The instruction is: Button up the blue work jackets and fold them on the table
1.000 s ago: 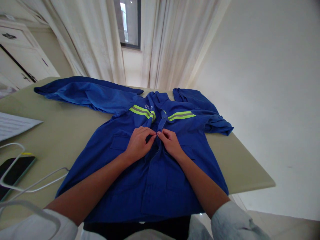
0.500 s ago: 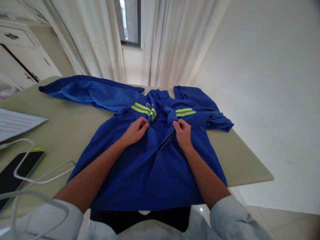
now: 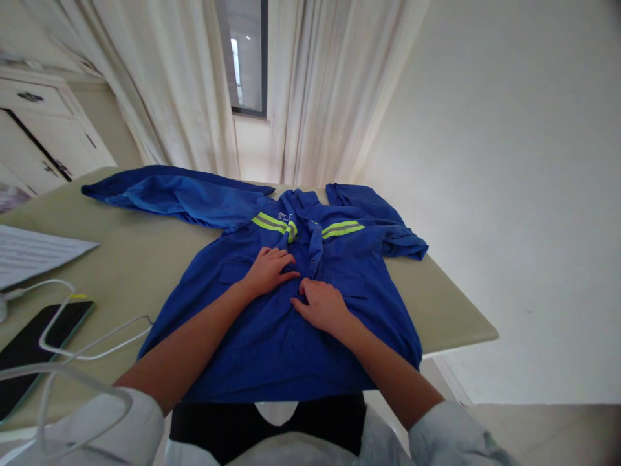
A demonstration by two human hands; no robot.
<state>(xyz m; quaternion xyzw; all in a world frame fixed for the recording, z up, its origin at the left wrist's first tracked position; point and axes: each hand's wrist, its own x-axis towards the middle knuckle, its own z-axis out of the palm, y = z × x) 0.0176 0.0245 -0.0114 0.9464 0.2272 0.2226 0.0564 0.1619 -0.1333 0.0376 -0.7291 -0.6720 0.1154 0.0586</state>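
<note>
A blue work jacket [image 3: 272, 362] with yellow-green and grey reflective stripes [image 3: 343, 228] lies front side up on the table, its collar away from me. My left hand [image 3: 270, 272] rests on the left front panel beside the front opening, fingers stretched out and thumb apart. Close to it on the right, my right hand [image 3: 324, 304] is at the front edge, thumb and curled forefinger closed around a bit of the cloth. Above my hands the front edges stand apart near the collar. Below them the panels lie together. The pinched cloth is partly hidden by my fingers.
On the pale green table [image 3: 451, 317], a dark phone [image 3: 43, 343] lies at the left with a white cable [image 3: 92, 356] looping near it. A printed sheet [image 3: 39, 252] lies behind them. Curtains [image 3: 310, 97] hang beyond the table, and a white wall [image 3: 509, 194] stands right.
Both hands have moved down the front opening toward me and closer together. The front edges, held apart before, now meet near my hands. My left fingers have let go of the edge.
</note>
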